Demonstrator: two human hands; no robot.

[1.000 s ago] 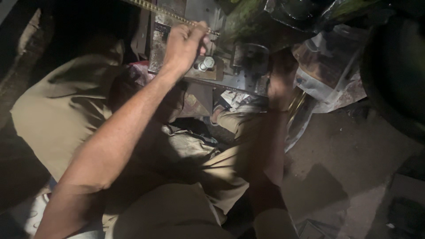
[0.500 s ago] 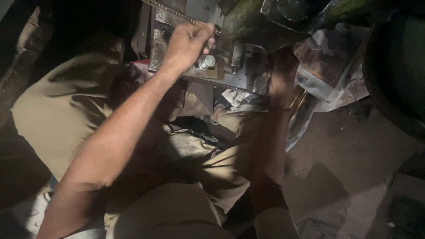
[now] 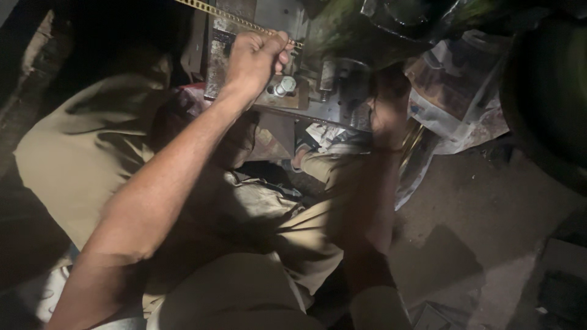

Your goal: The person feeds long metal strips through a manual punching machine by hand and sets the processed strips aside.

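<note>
Left grip: I see my left hand (image 3: 260, 58) near the top centre of the frame, fingers curled into a fist and pinching a thin perforated brass strip (image 3: 211, 11).
Strip: it runs as a slanted line from the top edge, left of centre, down into the fist, and a short end shows just right of the knuckles.
Right grip: my right hand (image 3: 388, 116) sits in shadow right of centre, pressed against the underside of the metal block; I cannot tell whether its fingers are spread or pressed together.
Bolt: a bright steel bolt (image 3: 283, 85) stands on the block just below the left fist, close to it; I cannot tell whether they touch.
Block: the grey metal press block (image 3: 324, 91) fills the upper centre, between the two hands.
Wrapping: crumpled printed paper and plastic (image 3: 455, 101) lies at upper right, beside the block.
Lap: my tan trousers (image 3: 287, 238) fill the lower middle of the frame.
Floor: a bare dusty floor (image 3: 489, 214) shows at lower right.
</note>
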